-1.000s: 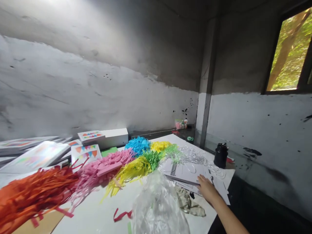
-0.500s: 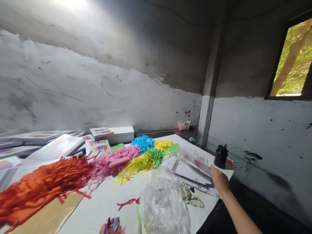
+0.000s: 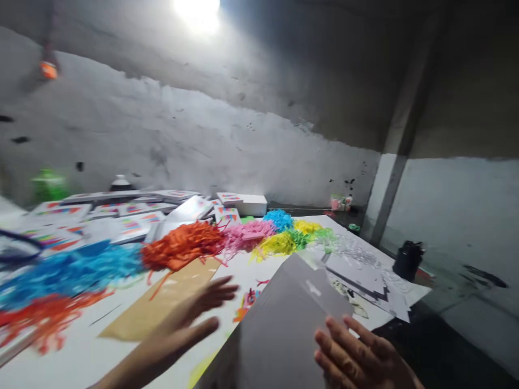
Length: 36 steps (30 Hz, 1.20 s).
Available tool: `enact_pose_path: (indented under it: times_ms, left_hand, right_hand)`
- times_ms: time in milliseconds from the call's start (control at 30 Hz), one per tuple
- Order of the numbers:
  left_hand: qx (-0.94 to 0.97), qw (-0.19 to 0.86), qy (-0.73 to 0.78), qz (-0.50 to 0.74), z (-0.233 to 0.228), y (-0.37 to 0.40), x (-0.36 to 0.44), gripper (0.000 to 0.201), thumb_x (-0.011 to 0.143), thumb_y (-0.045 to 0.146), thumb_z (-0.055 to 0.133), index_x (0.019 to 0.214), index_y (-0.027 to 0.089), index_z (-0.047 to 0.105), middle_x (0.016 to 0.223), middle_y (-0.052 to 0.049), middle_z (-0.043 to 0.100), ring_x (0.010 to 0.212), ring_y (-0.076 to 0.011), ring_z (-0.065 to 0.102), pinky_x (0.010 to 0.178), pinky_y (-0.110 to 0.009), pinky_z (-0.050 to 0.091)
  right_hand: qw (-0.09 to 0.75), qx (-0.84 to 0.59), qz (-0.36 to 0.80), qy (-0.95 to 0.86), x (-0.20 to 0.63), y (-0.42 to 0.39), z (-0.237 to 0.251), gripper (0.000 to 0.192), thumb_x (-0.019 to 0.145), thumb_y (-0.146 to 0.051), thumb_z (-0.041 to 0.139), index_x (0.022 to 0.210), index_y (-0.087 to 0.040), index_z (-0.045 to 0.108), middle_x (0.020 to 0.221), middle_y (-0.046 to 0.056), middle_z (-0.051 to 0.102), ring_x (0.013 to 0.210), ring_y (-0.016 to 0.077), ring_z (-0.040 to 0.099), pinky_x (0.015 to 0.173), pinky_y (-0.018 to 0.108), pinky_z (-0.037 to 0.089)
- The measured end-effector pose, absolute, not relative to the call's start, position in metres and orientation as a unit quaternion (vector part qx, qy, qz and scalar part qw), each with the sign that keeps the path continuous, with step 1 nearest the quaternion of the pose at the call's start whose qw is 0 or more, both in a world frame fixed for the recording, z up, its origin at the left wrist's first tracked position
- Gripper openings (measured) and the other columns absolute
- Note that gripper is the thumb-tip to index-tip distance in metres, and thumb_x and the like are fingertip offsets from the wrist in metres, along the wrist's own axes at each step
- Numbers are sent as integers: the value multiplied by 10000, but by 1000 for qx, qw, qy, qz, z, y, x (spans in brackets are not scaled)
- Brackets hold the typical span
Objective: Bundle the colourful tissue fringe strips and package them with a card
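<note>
A plain white card box blank (image 3: 279, 324) with a cut-out hang slot stands tilted in front of me, its lower part out of frame. My right hand (image 3: 360, 351) lies against its right side, fingers stretched out; whether the thumb is behind the card I cannot tell. My left hand (image 3: 194, 313) is open to the left of the card, apart from it, fingers spread and slightly blurred. Beneath the left hand lies a flat brown envelope-like sheet (image 3: 162, 300). More flat white card pieces (image 3: 357, 273) lie stacked at the right of the table.
Shredded paper heaps line the table: blue (image 3: 77, 267), orange-red (image 3: 182, 246), pink (image 3: 247, 235) and yellow (image 3: 278, 243). Printed white boxes (image 3: 133, 224) pile up behind them. A black container (image 3: 407, 261) stands at the right edge, beside the wall.
My right hand has brought a card piece from the right-hand stack to the front middle. My left hand has come into view. The view has turned left, and the clear plastic bag no longer shows.
</note>
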<state>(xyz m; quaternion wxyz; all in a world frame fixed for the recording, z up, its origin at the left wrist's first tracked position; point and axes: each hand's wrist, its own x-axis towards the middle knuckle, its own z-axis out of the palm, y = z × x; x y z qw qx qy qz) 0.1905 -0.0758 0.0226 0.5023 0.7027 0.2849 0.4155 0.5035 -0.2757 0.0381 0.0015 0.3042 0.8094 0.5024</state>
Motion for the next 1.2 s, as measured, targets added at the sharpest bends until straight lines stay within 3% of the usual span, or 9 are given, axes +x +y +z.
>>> enact_pose_path:
  times_ms: [133, 233, 333, 433, 567, 800, 933, 1033, 1200]
  left_hand:
    - [652, 727, 165, 136, 6, -84, 208, 681, 616, 496, 888, 1179, 148, 725, 1033, -115, 785, 906, -274, 736, 840, -362, 563]
    - [583, 771, 202, 157, -13, -93, 212, 478, 650, 416, 890, 1014, 130, 770, 938, -93, 795, 848, -238, 743, 783, -298, 561]
    - [539, 787, 230, 193, -25, -100, 206, 437, 703, 385, 871, 1034, 122, 760, 935, -102, 796, 882, -234, 744, 805, -290, 556]
    - [528, 792, 235, 196, -23, -103, 202, 448, 704, 391, 872, 1040, 115, 762, 967, -115, 795, 876, -233, 746, 806, -290, 554]
    - [512, 808, 208, 204, -16, -104, 203, 503, 677, 390, 884, 1085, 125, 754, 992, -116, 792, 927, -257, 746, 846, -315, 550]
    - [505, 819, 185, 199, -35, -92, 193, 568, 662, 385, 900, 1148, 144, 735, 993, -106, 792, 931, -255, 742, 834, -317, 546]
    - [507, 821, 185, 186, -41, -89, 192, 581, 619, 404, 926, 1112, 146, 759, 966, -102, 796, 872, -225, 741, 789, -277, 548]
    - [496, 826, 191, 185, -38, -91, 199, 579, 603, 409, 934, 1090, 141, 772, 951, -103, 799, 833, -206, 741, 754, -252, 552]
    - [484, 821, 228, 199, -37, -89, 207, 539, 655, 398, 902, 1105, 132, 769, 1017, -133, 796, 860, -234, 752, 774, -285, 574]
  right_hand:
    - [-23, 212, 485, 848, 480, -247, 4, 298, 1067, -281, 465, 1313, -214, 619, 1308, -26, 664, 1084, 128, 707, 862, 177, 599]
    - [-84, 255, 441, 856, 481, -242, -19, 349, 1070, -191, 370, 1314, -151, 616, 1358, 23, 633, 1222, 197, 634, 1033, 299, 536]
    - [-216, 328, 383, 837, 477, -241, -36, 396, 1051, -148, 354, 1400, -139, 542, 1342, 62, 652, 1314, 240, 561, 1146, 429, 429]
    - [-350, 396, 355, 771, 456, -228, -40, 459, 990, -105, 468, 1438, -191, 520, 1218, 94, 718, 1187, 244, 642, 1031, 434, 503]
    - [-473, 413, 299, 719, 426, -203, -32, 397, 949, -95, 529, 1295, -243, 655, 1013, 85, 706, 957, 225, 675, 798, 375, 564]
    - [-564, 449, -22, 693, 419, -190, -32, 140, 942, -268, 664, 1052, -292, 748, 962, 51, 648, 877, 184, 679, 698, 235, 590]
    - [-576, 452, -139, 667, 415, -193, -35, 75, 881, -219, 715, 887, -278, 762, 906, 33, 627, 814, 172, 667, 617, 204, 542]
    - [-594, 454, -115, 654, 415, -192, -41, 135, 861, -143, 668, 829, -260, 729, 910, 32, 612, 814, 174, 648, 594, 211, 520]
    - [-657, 401, 43, 637, 451, -225, -73, 133, 944, -217, 609, 963, -298, 713, 900, 39, 710, 857, 229, 696, 759, 348, 576]
